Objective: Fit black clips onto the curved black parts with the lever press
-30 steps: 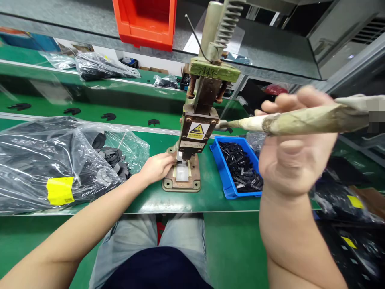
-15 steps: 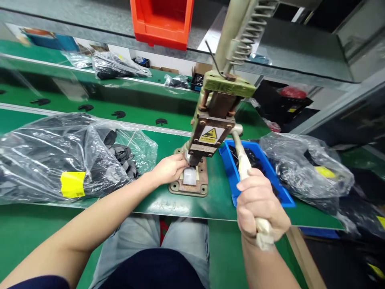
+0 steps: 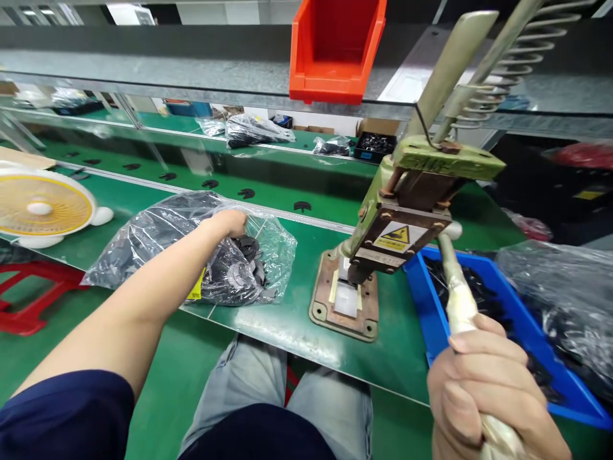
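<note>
My right hand (image 3: 488,383) is wrapped round the tape-covered lever (image 3: 457,294) of a green hand press (image 3: 393,217). Under the press head lies a bolted base plate (image 3: 318,306) with a pale block (image 3: 345,300) on it. My left hand (image 3: 232,223) is at the mouth of a clear plastic bag (image 3: 158,223), away from the press. Its fingers point down towards the dark flat pieces (image 3: 246,262) inside and are mostly hidden, so I cannot tell whether they hold one.
Right of the press stands a blue bin (image 3: 421,306) of black parts, beside another plastic bag (image 3: 560,294). An orange bin (image 3: 338,83) hangs from the shelf above. Several black curved pieces (image 3: 301,206) lie along the green strip behind. A fan (image 3: 43,204) is at far left.
My left hand has left the press base and moved left to the bag. The right hand still grips the lever. The view has turned left, bringing the fan into sight.
</note>
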